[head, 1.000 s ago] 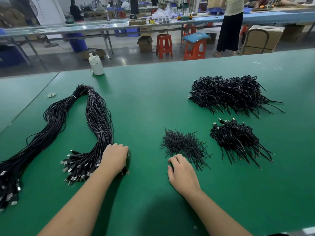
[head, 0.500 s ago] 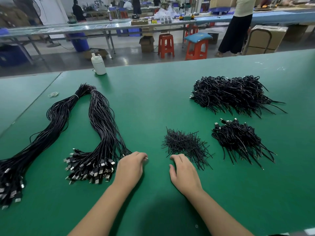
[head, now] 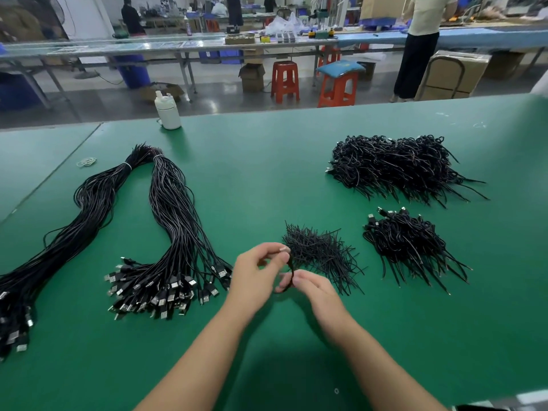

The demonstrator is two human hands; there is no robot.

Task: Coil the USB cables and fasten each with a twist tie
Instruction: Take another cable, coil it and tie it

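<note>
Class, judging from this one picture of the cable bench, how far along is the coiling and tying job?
Done: two heaps of coiled cables, a large one and a smaller one. In hand: the left hand and right hand pinch one black strand beside the twist ties; cable or tie, I cannot tell. Left: two long bundles of straight cables and.

Two bare forearms enter from the lower edge of the head view. No sleeve, cuff or glove covers either forearm within view. The left hand point(head: 255, 277) carries no ring, watch or wristband on its visible surfaces. The right hand point(head: 317, 295) is likewise unadorned; its wrist is bare. The fingers point(head: 278, 251) of the left hand have short nails. A small dark patch at the lower right edge cannot be identified.
</note>
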